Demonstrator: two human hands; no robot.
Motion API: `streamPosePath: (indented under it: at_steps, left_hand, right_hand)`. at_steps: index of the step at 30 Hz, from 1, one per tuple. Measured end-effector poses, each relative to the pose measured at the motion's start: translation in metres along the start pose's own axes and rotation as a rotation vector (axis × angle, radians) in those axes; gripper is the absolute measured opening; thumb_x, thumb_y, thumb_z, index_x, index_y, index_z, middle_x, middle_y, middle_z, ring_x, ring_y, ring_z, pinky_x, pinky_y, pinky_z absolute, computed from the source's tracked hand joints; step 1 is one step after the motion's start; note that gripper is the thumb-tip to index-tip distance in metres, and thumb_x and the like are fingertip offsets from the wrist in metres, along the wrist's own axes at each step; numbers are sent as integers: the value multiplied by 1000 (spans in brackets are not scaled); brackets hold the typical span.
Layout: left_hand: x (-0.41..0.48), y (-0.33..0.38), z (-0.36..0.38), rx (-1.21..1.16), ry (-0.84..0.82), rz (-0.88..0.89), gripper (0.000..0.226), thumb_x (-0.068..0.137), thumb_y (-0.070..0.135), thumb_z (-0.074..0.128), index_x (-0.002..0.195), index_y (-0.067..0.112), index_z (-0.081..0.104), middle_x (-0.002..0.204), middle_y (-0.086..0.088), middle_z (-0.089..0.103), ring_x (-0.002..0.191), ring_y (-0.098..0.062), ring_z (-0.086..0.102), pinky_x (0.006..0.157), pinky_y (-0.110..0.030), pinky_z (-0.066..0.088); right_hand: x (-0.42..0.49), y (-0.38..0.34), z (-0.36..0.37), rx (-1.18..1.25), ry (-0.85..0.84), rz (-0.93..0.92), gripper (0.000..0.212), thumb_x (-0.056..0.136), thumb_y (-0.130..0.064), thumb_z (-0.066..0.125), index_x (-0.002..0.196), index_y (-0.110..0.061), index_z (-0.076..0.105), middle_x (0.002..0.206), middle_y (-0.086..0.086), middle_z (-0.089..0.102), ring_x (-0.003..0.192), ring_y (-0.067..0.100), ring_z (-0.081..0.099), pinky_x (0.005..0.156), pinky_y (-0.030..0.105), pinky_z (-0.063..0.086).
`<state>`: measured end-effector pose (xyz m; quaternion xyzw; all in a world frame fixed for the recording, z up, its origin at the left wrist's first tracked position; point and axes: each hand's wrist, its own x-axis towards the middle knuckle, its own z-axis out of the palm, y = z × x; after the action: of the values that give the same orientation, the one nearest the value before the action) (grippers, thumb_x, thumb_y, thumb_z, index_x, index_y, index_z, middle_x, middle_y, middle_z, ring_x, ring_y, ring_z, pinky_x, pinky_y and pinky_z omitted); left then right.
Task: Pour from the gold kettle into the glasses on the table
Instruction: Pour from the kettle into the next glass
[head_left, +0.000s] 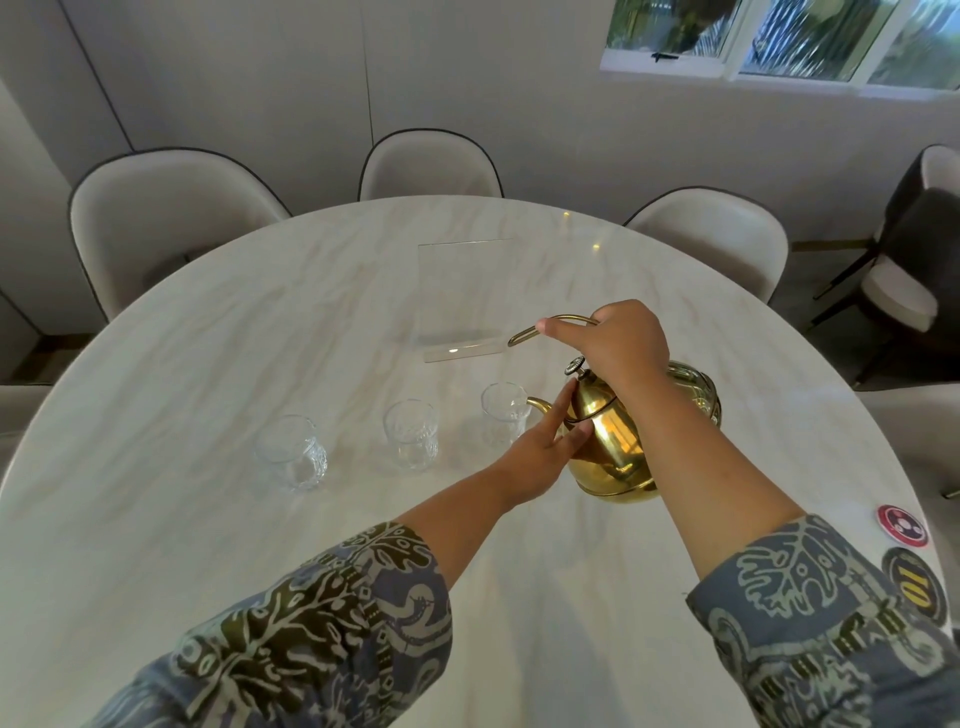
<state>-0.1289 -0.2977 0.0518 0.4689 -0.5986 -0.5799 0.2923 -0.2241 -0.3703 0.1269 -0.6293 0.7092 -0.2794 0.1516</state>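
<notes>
A shiny gold kettle (618, 441) is tilted to the left above the marble table (208, 338), its thin spout at the rim of the right glass (503, 420). My right hand (618, 345) grips the kettle's curved top handle. My left hand (545, 447) has its fingers spread flat against the kettle's body and lid edge. Three clear cut glasses stand in a row: the right glass, a middle glass (411, 434) and a left glass (292, 451). Whether any liquid is in them I cannot tell.
A clear acrylic sign stand (465, 296) stands behind the glasses. Two round stickers, a red sticker (903, 526) and a black sticker (914, 584), lie at the table's right edge. Beige chairs (166, 218) ring the far side, and a dark chair (914, 244) stands at right.
</notes>
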Motion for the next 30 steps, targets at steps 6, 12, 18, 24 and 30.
streamPosePath:
  at_steps: [6,12,18,24,30]
  left_hand:
    - [-2,2,0,-7,1,0,58,99,40,30,148,38,-1,156,0,18,141,-22,25,111,-30,23]
    - [-1,1,1,-26,6,7,58,99,39,30,148,37,-2,156,1,20,141,-21,26,109,-27,24]
    - [1,-1,2,-33,7,20,59,99,39,31,148,37,-3,156,2,17,142,-21,23,111,-29,22]
    - [3,-1,2,-24,1,8,59,98,42,30,146,40,-4,157,3,15,142,-22,23,113,-33,22]
    - [5,-1,3,-16,-2,-3,60,98,44,30,146,42,-5,157,3,15,142,-23,24,114,-36,22]
  right_hand:
    - [0,-2,0,-30,-10,-8,62,69,-66,68,55,-13,39,56,4,41,51,15,38,51,27,27]
    - [-1,-5,-1,-30,-11,-16,64,69,-65,69,53,-13,35,53,3,38,50,15,37,50,27,26]
    - [-2,-7,-4,-67,-31,-32,60,73,-65,66,54,-23,29,53,-6,32,50,8,31,47,23,24]
    - [0,-7,-4,-72,-35,-36,60,72,-66,66,55,-24,26,55,-8,29,50,7,28,48,23,24]
    - [2,-8,-6,-66,-47,-33,61,71,-66,67,56,-26,24,56,-9,28,51,7,28,47,23,23]
